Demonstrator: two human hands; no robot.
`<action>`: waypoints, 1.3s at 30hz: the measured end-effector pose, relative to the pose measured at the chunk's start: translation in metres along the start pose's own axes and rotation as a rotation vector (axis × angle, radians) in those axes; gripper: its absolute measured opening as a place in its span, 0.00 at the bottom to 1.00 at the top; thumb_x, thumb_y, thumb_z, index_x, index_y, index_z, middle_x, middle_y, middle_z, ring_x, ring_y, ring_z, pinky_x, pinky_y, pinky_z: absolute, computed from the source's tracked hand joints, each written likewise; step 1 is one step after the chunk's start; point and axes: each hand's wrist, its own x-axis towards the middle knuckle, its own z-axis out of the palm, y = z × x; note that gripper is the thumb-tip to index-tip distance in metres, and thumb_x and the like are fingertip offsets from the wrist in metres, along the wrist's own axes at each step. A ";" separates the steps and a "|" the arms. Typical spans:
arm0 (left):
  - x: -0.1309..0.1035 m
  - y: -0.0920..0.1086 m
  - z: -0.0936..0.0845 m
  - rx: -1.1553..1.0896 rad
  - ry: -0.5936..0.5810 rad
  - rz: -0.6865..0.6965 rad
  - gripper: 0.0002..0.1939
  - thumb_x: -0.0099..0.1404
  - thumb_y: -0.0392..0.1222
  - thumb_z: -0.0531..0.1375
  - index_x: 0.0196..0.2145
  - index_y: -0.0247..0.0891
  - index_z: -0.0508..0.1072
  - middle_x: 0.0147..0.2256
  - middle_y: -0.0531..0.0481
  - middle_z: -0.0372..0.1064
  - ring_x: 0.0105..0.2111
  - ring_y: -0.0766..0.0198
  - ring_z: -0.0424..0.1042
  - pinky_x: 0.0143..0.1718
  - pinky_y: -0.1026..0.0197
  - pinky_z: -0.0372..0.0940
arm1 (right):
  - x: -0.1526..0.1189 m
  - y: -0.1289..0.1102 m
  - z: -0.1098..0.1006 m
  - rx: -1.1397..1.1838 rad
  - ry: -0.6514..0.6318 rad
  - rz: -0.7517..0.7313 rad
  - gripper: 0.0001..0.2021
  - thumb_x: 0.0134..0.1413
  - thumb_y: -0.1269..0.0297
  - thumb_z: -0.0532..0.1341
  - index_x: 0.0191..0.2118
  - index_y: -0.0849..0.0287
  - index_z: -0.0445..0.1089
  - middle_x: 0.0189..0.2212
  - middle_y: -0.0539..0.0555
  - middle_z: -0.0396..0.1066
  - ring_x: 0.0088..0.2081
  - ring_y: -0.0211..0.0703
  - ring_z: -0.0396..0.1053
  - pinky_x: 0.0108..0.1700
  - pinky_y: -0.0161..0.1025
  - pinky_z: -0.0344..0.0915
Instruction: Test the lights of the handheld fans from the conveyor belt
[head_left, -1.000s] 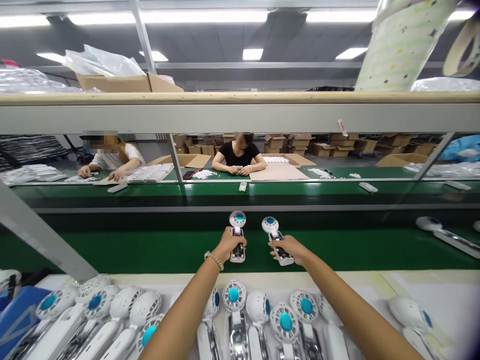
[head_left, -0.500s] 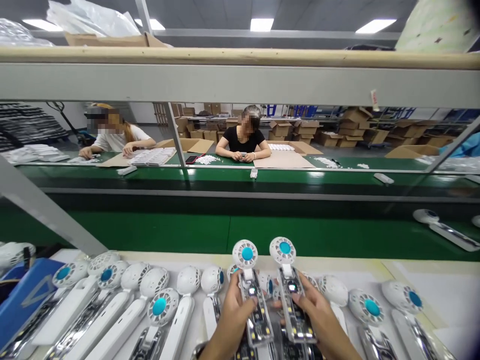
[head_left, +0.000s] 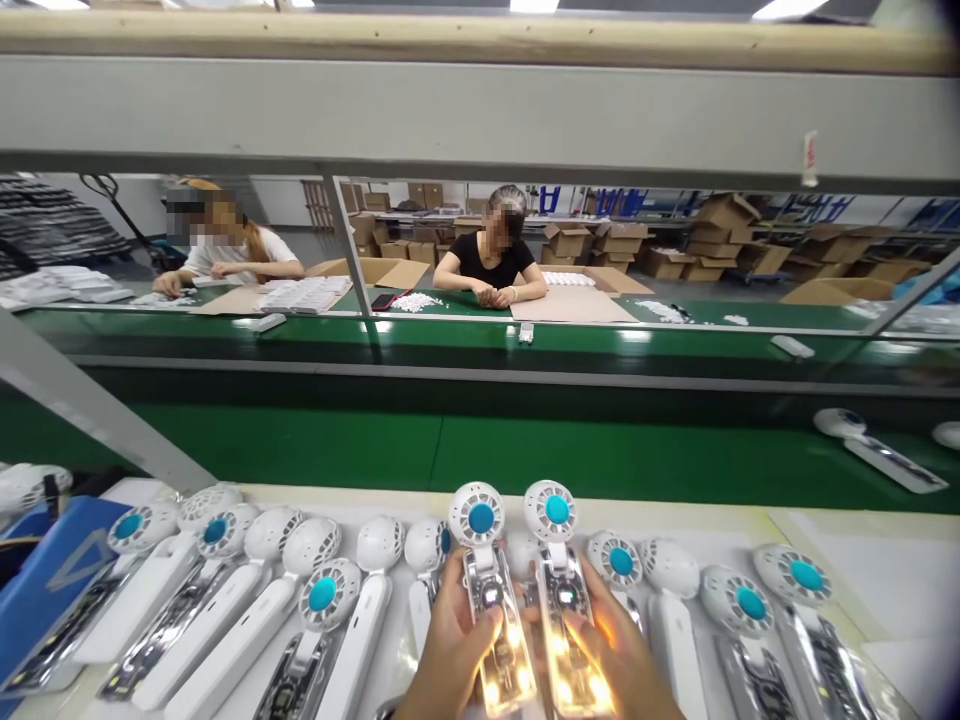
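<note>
At the bottom centre of the frame, the left hand [head_left: 454, 645] has its fingers closed around a white handheld fan with a round slotted head and turquoise centre disc [head_left: 496, 610]; the right hand [head_left: 619, 650] grips a matching white fan with a clear-fronted handle [head_left: 566, 610], just beside it. Both heads point up the frame. Each transparent handle shows a small white light near its top and glowing warm-yellow lights lower down, with a thumb on its front.
</note>
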 end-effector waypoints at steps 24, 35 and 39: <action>-0.003 0.012 0.009 -0.164 -0.237 -0.082 0.30 0.50 0.41 0.65 0.49 0.40 0.60 0.40 0.45 0.68 0.35 0.56 0.72 0.38 0.57 0.66 | -0.003 -0.008 0.013 0.284 -0.231 -0.247 0.38 0.51 0.51 0.58 0.63 0.53 0.39 0.59 0.56 0.54 0.59 0.52 0.51 0.57 0.47 0.53; -0.004 0.009 0.009 -0.072 -0.249 -0.059 0.35 0.50 0.43 0.65 0.52 0.40 0.55 0.42 0.43 0.66 0.41 0.53 0.70 0.42 0.54 0.64 | -0.003 -0.005 0.013 0.257 -0.208 -0.279 0.39 0.52 0.52 0.57 0.63 0.54 0.35 0.60 0.57 0.51 0.60 0.51 0.49 0.58 0.49 0.50; -0.004 0.010 0.009 -0.068 -0.240 -0.075 0.36 0.48 0.42 0.66 0.52 0.40 0.55 0.43 0.43 0.66 0.42 0.52 0.69 0.43 0.55 0.63 | -0.003 -0.005 0.014 0.253 -0.216 -0.280 0.40 0.52 0.52 0.57 0.63 0.54 0.32 0.60 0.57 0.52 0.59 0.52 0.50 0.58 0.49 0.52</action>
